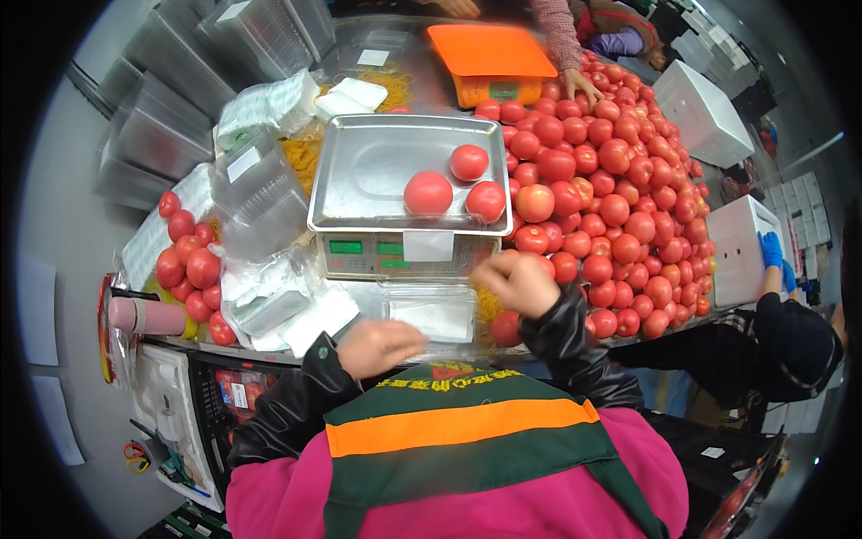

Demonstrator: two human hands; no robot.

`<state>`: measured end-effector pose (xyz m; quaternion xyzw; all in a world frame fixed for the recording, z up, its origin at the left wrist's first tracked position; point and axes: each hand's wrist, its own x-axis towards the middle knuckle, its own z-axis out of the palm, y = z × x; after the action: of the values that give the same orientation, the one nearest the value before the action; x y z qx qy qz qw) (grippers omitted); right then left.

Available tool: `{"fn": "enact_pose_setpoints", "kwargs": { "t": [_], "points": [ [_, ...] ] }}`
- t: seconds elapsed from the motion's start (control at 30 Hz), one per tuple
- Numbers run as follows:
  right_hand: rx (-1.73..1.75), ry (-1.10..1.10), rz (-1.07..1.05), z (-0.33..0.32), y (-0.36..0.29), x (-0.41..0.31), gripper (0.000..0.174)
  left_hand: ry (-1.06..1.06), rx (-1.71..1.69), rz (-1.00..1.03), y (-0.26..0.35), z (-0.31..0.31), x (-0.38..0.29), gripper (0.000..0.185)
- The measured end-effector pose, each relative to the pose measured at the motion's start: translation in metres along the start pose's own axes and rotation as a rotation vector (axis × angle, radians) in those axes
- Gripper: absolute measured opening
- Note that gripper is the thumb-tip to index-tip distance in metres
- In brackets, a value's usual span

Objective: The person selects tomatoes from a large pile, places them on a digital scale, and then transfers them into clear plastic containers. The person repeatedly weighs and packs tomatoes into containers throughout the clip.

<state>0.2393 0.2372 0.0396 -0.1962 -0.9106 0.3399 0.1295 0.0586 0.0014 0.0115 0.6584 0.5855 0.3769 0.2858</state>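
My left hand (379,346), blurred, is over the table edge by the left side of a clear plastic tray (431,313) with white pads in it. My right hand (517,281) is curled and blurred, just right of the tray, over yellow rubber bands (489,306); whether it holds something cannot be told. Beyond the tray stands a digital scale (363,256) with a metal pan (370,168). Three tomatoes (428,194) lie at the pan's right side. A clear lid-like edge with a white label (428,246) hangs over the scale's front.
A large heap of tomatoes (626,209) covers the right side. Stacked clear containers (259,195), pads (323,316) and a pink bottle (145,315) are at left. Another person's hand (582,87) touches tomatoes near an orange scale (491,54). A blue-gloved person (794,343) is at right.
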Motion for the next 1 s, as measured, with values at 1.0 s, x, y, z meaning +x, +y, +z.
{"fn": "enact_pose_setpoints", "kwargs": {
  "t": [1.0],
  "points": [
    [0.145, -0.043, -0.302, 0.039, -0.014, -0.022, 0.055, 0.019, 0.551, 0.111, -0.028, 0.038, 0.019, 0.066]
  ]
}}
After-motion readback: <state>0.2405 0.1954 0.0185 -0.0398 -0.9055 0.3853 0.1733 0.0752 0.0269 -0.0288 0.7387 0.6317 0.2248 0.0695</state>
